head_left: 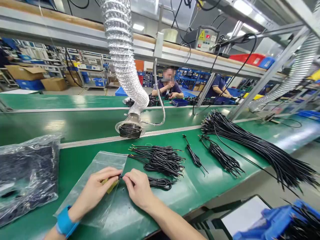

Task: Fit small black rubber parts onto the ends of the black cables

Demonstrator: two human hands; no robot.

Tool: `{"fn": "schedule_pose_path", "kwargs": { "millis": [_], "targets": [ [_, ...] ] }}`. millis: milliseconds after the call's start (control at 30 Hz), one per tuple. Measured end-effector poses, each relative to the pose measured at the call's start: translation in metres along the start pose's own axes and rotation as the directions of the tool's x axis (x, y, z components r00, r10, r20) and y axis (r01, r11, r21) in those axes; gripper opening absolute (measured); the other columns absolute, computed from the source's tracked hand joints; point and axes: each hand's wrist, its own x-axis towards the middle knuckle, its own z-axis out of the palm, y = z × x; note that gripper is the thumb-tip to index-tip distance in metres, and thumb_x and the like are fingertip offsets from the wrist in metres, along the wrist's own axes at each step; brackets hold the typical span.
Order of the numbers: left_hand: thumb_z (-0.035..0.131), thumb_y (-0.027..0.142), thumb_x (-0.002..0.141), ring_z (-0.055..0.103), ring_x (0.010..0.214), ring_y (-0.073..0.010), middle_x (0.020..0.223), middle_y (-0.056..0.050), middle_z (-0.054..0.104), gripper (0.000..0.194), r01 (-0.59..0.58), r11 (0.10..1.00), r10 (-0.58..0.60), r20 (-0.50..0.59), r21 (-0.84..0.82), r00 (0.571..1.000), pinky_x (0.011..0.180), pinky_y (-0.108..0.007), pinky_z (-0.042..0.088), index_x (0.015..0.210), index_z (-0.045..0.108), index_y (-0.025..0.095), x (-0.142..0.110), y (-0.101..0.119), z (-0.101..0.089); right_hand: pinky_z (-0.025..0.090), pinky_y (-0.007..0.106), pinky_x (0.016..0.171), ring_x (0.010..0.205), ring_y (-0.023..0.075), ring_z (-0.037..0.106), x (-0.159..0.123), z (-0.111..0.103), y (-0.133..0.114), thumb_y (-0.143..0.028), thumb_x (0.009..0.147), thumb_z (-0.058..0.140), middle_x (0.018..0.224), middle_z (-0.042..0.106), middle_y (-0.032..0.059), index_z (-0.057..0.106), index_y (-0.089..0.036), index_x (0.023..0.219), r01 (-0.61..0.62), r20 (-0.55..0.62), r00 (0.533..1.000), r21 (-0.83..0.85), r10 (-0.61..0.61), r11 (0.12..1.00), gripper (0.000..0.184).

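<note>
My left hand (96,188), above a clear plastic bag (107,160), pinches a small black piece at its fingertips. What that piece is I cannot make out. A yellowish patch (112,187) shows under its fingers. Close beside it, my right hand (139,188) is closed on the end of a black cable, whose coiled, tied length (162,183) appears to lie just past the knuckles. The two sets of fingertips nearly meet. Behind them rests a pile of folded black cables (162,160) with bare tips.
To the right lie a single tied cable (194,156), a cable bundle (222,155) and a thick sheaf of long black cables (252,141). A large bag of dark parts (30,176) sits at left. A fume extraction hose (122,56) hangs over the green bench. Co-workers (170,86) sit opposite.
</note>
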Motion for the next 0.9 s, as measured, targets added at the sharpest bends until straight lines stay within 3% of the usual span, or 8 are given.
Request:
{"fn": "schedule_pose_path", "kwargs": {
  "millis": [167,333,433,567,633,767,900],
  "targets": [
    [0.055,0.012,0.090,0.063,0.086,-0.0061,0.095,-0.002,0.066,0.025,-0.137,0.991,0.137,-0.018,0.002,0.990,0.078,-0.012,0.049,0.106,0.072,0.019,-0.002,0.011,0.010,0.030,0.022,0.061,0.063,0.0071,0.043,-0.001,0.000,-0.001,-0.019,0.097,0.045,0.066,0.048,0.0007,0.053,-0.011,0.071,-0.091,0.045,0.995,0.168,0.084,0.982,0.029],
    [0.056,0.009,0.089,0.060,0.084,-0.0065,0.091,-0.003,0.064,0.025,-0.160,0.987,0.159,-0.050,-0.006,0.986,0.076,-0.017,0.049,0.107,0.070,0.018,-0.003,0.013,0.018,0.036,0.017,0.062,0.065,0.0051,0.050,0.002,0.001,0.001,-0.015,0.095,0.047,0.067,0.054,-0.0002,0.056,-0.010,0.068,-0.125,0.038,0.992,0.267,0.119,0.956,0.030],
    [0.058,0.011,0.087,0.061,0.084,-0.0061,0.092,-0.003,0.065,0.022,-0.081,0.997,0.080,-0.105,-0.005,0.991,0.078,-0.016,0.049,0.105,0.070,0.015,-0.003,0.008,0.020,0.038,0.015,0.060,0.065,0.0050,0.052,0.005,0.003,0.001,-0.017,0.097,0.047,0.070,0.056,0.0001,0.060,-0.010,0.072,-0.131,0.049,0.991,0.251,0.123,0.959,0.029],
    [0.061,0.017,0.082,0.062,0.081,-0.0071,0.090,-0.004,0.066,0.043,0.208,0.955,-0.237,-0.126,-0.210,0.963,0.079,-0.017,0.050,0.123,0.058,0.008,-0.002,0.004,0.021,0.042,0.014,0.065,0.071,0.0046,0.054,0.008,0.003,-0.003,-0.015,0.095,0.051,0.078,0.058,-0.0001,0.064,-0.011,0.087,-0.093,-0.033,0.995,0.143,0.099,0.985,0.016],
    [0.061,0.019,0.080,0.061,0.081,-0.0085,0.089,-0.005,0.065,0.052,0.281,0.914,-0.321,-0.098,-0.292,0.942,0.078,-0.019,0.050,0.129,0.050,0.005,-0.002,0.004,0.022,0.043,0.013,0.071,0.078,0.0041,0.056,0.008,0.002,-0.004,-0.012,0.093,0.054,0.086,0.059,-0.0005,0.063,-0.012,0.096,-0.044,-0.049,0.998,0.126,0.050,0.991,0.010],
    [0.061,0.020,0.080,0.060,0.081,-0.0076,0.090,-0.004,0.063,0.057,0.300,0.902,-0.335,-0.068,-0.310,0.940,0.079,-0.019,0.050,0.133,0.046,0.006,-0.004,0.005,0.019,0.040,0.015,0.065,0.069,0.0038,0.051,0.005,0.001,-0.004,-0.008,0.093,0.052,0.077,0.054,-0.0016,0.059,-0.012,0.090,0.000,-0.015,1.000,0.087,0.001,0.996,0.009],
    [0.059,0.015,0.083,0.060,0.085,-0.0060,0.092,-0.001,0.063,0.055,0.176,0.964,-0.184,-0.022,-0.199,0.983,0.084,-0.018,0.047,0.136,0.046,0.014,-0.010,0.004,0.016,0.035,0.019,0.059,0.063,0.0058,0.045,0.003,0.000,-0.002,-0.009,0.096,0.047,0.070,0.048,-0.0002,0.057,-0.011,0.084,0.033,0.050,0.998,0.034,-0.034,0.999,0.016]
  ]
}}
